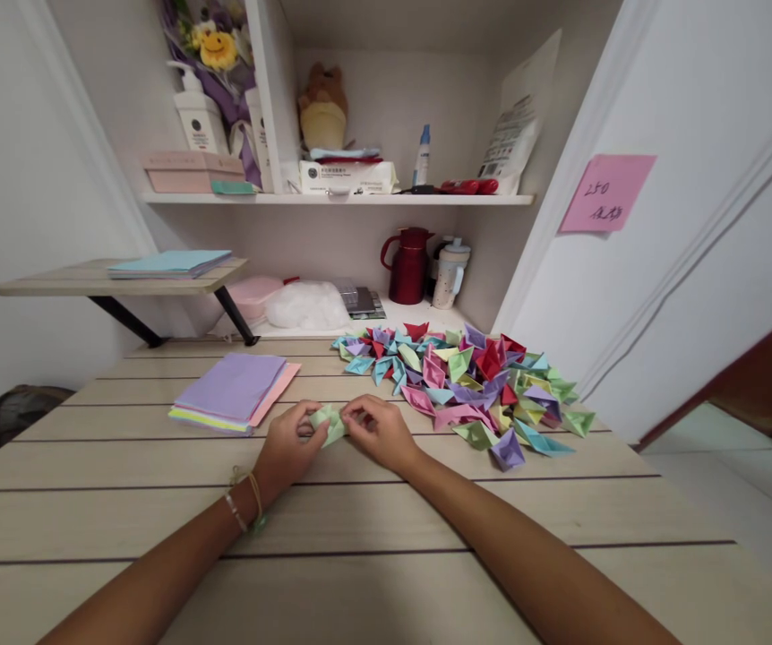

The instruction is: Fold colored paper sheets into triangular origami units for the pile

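A small piece of folded light-green paper is held between my two hands, just above the slatted table. My left hand pinches its left side with thumb and fingers. At its right edge my right hand has its fingertips closed on the paper. To the right lies a heap of folded paper boats in pink, purple, blue, green, yellow and red. A stack of square coloured paper, purple on top, sits left of my hands.
A raised wooden shelf at left carries more blue paper. Behind the table stand a red jug, a pale tumbler and a white plastic bag. A pink note is stuck on the right wall.
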Tool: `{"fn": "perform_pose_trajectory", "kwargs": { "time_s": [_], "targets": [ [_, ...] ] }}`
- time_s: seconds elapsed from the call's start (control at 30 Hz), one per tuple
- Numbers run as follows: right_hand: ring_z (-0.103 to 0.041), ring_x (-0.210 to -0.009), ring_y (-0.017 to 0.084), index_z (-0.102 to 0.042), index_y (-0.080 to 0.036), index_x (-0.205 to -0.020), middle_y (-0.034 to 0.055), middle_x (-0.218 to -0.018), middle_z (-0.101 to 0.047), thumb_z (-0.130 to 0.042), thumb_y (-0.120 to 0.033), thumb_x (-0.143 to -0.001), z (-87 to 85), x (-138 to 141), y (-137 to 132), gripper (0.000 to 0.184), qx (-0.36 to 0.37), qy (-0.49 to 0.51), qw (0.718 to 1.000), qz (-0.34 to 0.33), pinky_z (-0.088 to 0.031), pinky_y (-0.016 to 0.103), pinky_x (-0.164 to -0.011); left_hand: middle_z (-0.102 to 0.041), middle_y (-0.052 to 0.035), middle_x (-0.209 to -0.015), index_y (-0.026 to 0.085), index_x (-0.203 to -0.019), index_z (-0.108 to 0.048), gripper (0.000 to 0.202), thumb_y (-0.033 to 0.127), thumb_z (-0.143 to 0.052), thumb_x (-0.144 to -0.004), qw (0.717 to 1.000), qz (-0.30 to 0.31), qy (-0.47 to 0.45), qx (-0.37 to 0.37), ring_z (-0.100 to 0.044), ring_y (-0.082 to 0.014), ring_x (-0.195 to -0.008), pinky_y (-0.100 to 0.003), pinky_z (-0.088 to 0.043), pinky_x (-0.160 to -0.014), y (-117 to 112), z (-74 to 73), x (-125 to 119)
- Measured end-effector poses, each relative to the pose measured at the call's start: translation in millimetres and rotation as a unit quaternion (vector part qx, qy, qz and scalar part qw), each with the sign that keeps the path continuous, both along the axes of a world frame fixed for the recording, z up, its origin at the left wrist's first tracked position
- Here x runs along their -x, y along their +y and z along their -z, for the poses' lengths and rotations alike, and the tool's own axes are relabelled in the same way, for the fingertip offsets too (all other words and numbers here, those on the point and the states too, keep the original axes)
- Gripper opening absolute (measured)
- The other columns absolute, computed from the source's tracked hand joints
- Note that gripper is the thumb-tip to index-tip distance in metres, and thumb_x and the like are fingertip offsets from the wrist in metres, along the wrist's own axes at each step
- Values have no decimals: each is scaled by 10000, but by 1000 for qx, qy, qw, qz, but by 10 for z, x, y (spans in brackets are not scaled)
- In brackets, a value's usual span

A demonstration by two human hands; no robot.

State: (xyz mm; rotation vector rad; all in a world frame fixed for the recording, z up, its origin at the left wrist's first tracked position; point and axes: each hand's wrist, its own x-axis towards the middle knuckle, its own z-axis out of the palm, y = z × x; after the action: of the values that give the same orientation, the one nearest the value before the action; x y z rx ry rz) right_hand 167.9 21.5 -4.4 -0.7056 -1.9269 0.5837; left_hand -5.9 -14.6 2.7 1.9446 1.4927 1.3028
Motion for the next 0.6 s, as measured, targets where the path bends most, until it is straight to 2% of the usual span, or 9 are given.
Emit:
{"fn": "perform_pose_trajectory", "kwargs": {
  "time_s": [0.23, 0.6],
  "targets": [
    [-578, -662, 129, -618, -170, -829, 38, -762, -617, -555, -173, -748, 24, 9, 30, 102, 26, 23, 999, 0, -466, 212, -566, -636, -36, -837, 158, -882, -527, 225, 302, -587, -720, 990, 17, -126, 67, -648, -173, -741, -253, -533, -615, 71, 34, 52],
    [-571, -673, 127, -626, -196, -928, 42, -854, -627, -594, -259, -750, -5, -3, 35, 192, 49, 6, 999, 8, -445, 213, -558, -649, -23, -767, 157, -845, -556, 232, 297, -642, -681, 974, 60, -196, 97, -638, -159, -716, -241, -506, -617, 97, 37, 60]
  ]
}}
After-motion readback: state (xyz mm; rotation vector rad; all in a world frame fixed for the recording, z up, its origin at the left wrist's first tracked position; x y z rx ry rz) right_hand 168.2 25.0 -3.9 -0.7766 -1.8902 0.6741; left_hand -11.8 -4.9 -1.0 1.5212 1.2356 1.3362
